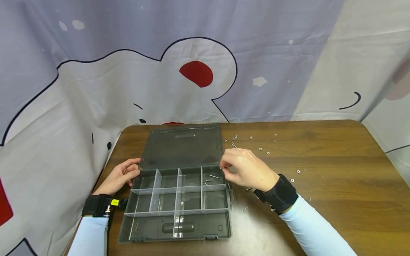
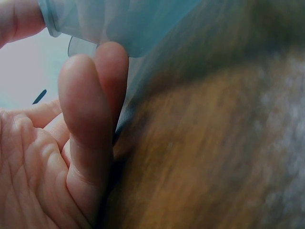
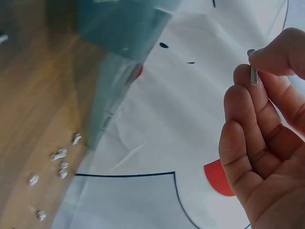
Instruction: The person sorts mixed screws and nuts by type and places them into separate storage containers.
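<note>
A grey translucent compartment box (image 1: 184, 213) lies on the table with its lid (image 1: 182, 147) folded back. My left hand (image 1: 120, 174) is at the box's left side, its fairly straight fingers touching the edge near the hinge. A fingertip (image 2: 21, 21) meets the plastic rim in the left wrist view. Above the back right compartment, my right hand (image 1: 245, 169) pinches a small metal screw (image 3: 254, 74) between thumb and fingertips. Several thin screws (image 1: 214, 176) lie in that back right compartment.
Loose screws (image 1: 234, 145) lie on the wooden table (image 1: 336, 177) right of the lid, with another screw (image 1: 245, 209) nearer the front. Several small ring-shaped pieces (image 1: 268, 153) are scattered farther right. A patterned cloth (image 1: 144, 89) hangs behind the table.
</note>
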Available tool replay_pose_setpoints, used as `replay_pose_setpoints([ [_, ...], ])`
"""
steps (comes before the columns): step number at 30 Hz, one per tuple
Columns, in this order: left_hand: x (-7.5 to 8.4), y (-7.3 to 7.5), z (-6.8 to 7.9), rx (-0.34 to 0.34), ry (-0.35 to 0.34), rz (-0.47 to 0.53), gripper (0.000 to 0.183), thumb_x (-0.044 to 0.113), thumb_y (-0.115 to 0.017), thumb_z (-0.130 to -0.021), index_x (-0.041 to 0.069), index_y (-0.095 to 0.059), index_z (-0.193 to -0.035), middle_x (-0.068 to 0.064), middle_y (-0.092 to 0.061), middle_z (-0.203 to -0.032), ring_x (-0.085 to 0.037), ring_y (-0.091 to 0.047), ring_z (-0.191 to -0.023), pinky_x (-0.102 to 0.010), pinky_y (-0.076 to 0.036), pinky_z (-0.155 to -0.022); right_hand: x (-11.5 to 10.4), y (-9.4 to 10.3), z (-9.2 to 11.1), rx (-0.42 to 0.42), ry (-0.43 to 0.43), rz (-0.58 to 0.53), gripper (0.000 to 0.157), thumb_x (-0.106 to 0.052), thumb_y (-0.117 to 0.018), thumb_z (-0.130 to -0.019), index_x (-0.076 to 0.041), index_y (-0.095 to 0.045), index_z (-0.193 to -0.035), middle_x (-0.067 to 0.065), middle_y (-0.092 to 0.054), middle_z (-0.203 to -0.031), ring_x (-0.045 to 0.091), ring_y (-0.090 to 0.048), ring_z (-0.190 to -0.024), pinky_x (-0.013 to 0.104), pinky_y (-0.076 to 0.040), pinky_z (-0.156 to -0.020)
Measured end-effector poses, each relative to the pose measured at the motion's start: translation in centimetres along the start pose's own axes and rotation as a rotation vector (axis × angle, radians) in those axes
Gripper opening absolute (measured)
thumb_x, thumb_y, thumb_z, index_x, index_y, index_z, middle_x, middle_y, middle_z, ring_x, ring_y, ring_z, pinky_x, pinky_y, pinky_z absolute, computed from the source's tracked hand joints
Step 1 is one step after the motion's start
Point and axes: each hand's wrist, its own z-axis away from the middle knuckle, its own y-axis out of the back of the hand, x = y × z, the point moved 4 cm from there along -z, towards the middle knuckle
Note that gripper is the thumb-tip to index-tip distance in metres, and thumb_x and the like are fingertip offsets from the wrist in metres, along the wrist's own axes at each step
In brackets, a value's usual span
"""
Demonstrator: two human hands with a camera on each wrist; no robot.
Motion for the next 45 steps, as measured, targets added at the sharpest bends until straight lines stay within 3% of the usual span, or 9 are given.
replay_pose_setpoints([
  [17,0.2,-0.1,-0.1,0.001,0.026,0.015,0.054,0.012,-0.060,-0.105,-0.009,-0.040,-0.151,0.006,-0.067,-0.100,-0.009,-0.061,-0.068,-0.027,-0.057,-0.057,-1.2,-1.0,-2.0,-0.021,0.040,0.005,0.018,0.001,-0.077,-0.080,-0.016,-0.069,-0.081,-0.006,-0.061,-0.079,0.005,-0.052,-0.070,0.022,-0.048,-0.065],
  [20,0.2,-0.1,-0.1,-0.002,0.022,0.014,0.054,0.012,-0.060,-0.105,-0.009,-0.040,-0.151,0.006,-0.067,-0.100,-0.009,-0.061,-0.068,-0.027,-0.057,-0.057,-1.2,-1.2,-1.9,-0.050,0.027,0.007,0.010,-0.008,-0.080,-0.084,-0.014,-0.073,-0.089,-0.004,-0.064,-0.083,0.007,-0.057,-0.073,0.024,-0.052,-0.068],
  [22,0.2,-0.1,-0.1,-0.006,0.018,0.009,0.054,0.012,-0.059,-0.105,-0.009,-0.040,-0.152,0.006,-0.066,-0.100,-0.009,-0.061,-0.068,-0.027,-0.057,-0.058,-1.2,-1.4,-1.8,-0.100,0.006,0.017,0.024,-0.027,-0.081,-0.089,-0.012,-0.075,-0.107,-0.002,-0.070,-0.101,0.011,-0.065,-0.089,0.030,-0.056,-0.081],
  [24,0.1,0.0,-0.1,-0.006,0.016,0.006,0.055,0.012,-0.059,-0.106,-0.009,-0.039,-0.152,0.005,-0.066,-0.101,-0.009,-0.061,-0.068,-0.027,-0.057,-0.058,-1.1,-1.6,-1.4,-0.170,-0.021,0.015,0.058,-0.050,-0.076,-0.091,-0.012,-0.067,-0.134,0.004,-0.068,-0.130,0.019,-0.065,-0.119,0.039,-0.054,-0.101],
  [25,0.1,-0.1,-0.1,-0.005,0.016,0.005,0.055,0.012,-0.059,-0.106,-0.009,-0.039,-0.152,0.005,-0.066,-0.101,-0.010,-0.061,-0.068,-0.027,-0.057,-0.058,-1.1,-1.7,-1.2,-0.209,-0.035,0.018,0.074,-0.061,-0.071,-0.091,-0.013,-0.058,-0.146,0.006,-0.060,-0.146,0.022,-0.058,-0.135,0.043,-0.049,-0.111],
  [27,0.2,-0.1,-0.1,-0.007,0.016,0.004,0.055,0.012,-0.059,-0.106,-0.010,-0.039,-0.152,0.005,-0.066,-0.101,-0.010,-0.061,-0.068,-0.027,-0.057,-0.058,-1.0,-1.8,-0.7,-0.269,-0.057,0.022,0.093,-0.074,-0.060,-0.091,-0.017,-0.039,-0.161,0.007,-0.038,-0.166,0.027,-0.037,-0.154,0.050,-0.037,-0.122],
  [29,0.2,-0.1,0.0,-0.007,0.015,0.004,0.055,0.012,-0.059,-0.105,-0.010,-0.038,-0.152,0.004,-0.066,-0.101,-0.010,-0.061,-0.068,-0.028,-0.057,-0.058,-0.9,-1.9,-0.3,-0.304,-0.073,0.020,0.097,-0.078,-0.054,-0.092,-0.021,-0.027,-0.166,0.005,-0.023,-0.173,0.027,-0.022,-0.160,0.053,-0.029,-0.126],
  [31,0.3,-0.1,0.0,-0.006,0.014,0.005,0.056,0.012,-0.059,-0.105,-0.011,-0.038,-0.152,0.005,-0.066,-0.101,-0.010,-0.061,-0.068,-0.027,-0.057,-0.058,-0.7,-1.8,0.0,-0.312,-0.079,0.031,0.098,-0.079,-0.051,-0.092,-0.022,-0.024,-0.167,0.004,-0.019,-0.174,0.027,-0.019,-0.161,0.054,-0.028,-0.127],
  [45,0.1,0.0,0.0,-0.011,0.023,0.021,0.057,0.012,-0.059,-0.106,-0.011,-0.036,-0.153,0.008,-0.067,-0.101,-0.008,-0.061,-0.067,-0.026,-0.057,-0.058,1.7,-1.4,3.8,-0.305,-0.122,0.044,0.093,-0.074,-0.058,-0.092,-0.017,-0.036,-0.162,0.009,-0.030,-0.170,0.033,-0.030,-0.157,0.058,-0.031,-0.123],
])
